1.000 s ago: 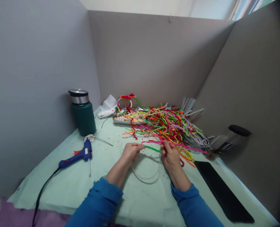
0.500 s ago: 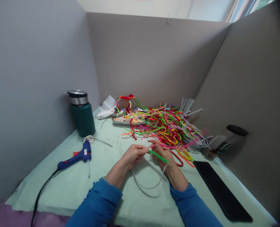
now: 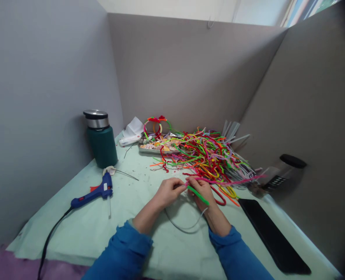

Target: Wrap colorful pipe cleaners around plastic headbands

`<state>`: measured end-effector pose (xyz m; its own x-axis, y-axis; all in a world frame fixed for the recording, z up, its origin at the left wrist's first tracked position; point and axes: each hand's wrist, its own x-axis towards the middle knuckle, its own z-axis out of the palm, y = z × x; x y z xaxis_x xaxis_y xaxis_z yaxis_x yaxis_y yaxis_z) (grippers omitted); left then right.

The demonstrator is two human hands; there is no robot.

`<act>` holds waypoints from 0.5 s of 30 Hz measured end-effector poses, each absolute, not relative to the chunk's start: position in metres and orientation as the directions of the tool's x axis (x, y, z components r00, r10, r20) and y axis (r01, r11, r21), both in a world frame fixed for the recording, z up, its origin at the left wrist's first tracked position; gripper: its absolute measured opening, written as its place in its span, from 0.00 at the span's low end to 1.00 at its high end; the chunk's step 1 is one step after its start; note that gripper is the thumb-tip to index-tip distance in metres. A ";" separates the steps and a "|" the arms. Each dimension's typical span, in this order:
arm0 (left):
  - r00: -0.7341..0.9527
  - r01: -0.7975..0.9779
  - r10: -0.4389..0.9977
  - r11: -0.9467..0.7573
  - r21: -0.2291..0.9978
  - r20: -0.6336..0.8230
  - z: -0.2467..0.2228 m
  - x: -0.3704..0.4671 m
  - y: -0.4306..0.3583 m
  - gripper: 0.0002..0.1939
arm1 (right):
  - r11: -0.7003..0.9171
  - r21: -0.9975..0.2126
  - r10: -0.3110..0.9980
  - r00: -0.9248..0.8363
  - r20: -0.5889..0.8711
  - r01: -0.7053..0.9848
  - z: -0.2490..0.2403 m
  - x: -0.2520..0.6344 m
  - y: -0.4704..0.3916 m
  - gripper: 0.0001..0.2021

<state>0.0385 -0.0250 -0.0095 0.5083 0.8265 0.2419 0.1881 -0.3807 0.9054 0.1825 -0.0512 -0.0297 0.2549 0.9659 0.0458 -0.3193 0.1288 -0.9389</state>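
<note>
A thin grey hoop (image 3: 186, 232), which looks like a headband, hangs between my hands above the table. Part of it is covered by a bright green wrapped section (image 3: 198, 195). My left hand (image 3: 168, 192) pinches the hoop beside the end of the green, where pink begins. My right hand (image 3: 202, 190) is closed on a long pink pipe cleaner (image 3: 233, 182), whose free end stretches out to the right. The green section lies across my right fingers. My fingers partly hide the join.
A tangled heap of pipe cleaners (image 3: 207, 151) lies behind my hands, beside a metal tray (image 3: 160, 151) of small pieces. Finished-looking colourful hoops (image 3: 153, 126) stand behind the tray. Left are a blue glue gun (image 3: 95, 194) and green flask (image 3: 102, 146); right, a black slab (image 3: 273, 235) and clear jar (image 3: 281, 173).
The pink pipe cleaner's far end, blurred and raised before, has dropped and swung further right. My hands have shifted slightly right together, and the hoop has tilted a little.
</note>
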 end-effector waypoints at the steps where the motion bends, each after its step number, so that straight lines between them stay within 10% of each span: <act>1: 0.511 0.193 0.816 -0.415 0.889 0.270 -0.009 0.038 -0.025 0.10 | 0.129 -0.940 0.967 0.250 0.048 -0.317 -0.030 0.183 -0.051 0.15; 15: 0.466 0.042 0.877 -0.157 0.987 0.120 -0.005 0.039 -0.025 0.18 | 0.079 -0.951 0.991 0.124 0.043 -0.300 -0.026 0.183 -0.054 0.18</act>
<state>0.0389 -0.0245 -0.0050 0.4660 0.8766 0.1200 0.0420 -0.1574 0.9866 0.1834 -0.0542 -0.0263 0.1241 0.9913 0.0431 -0.2996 0.0788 -0.9508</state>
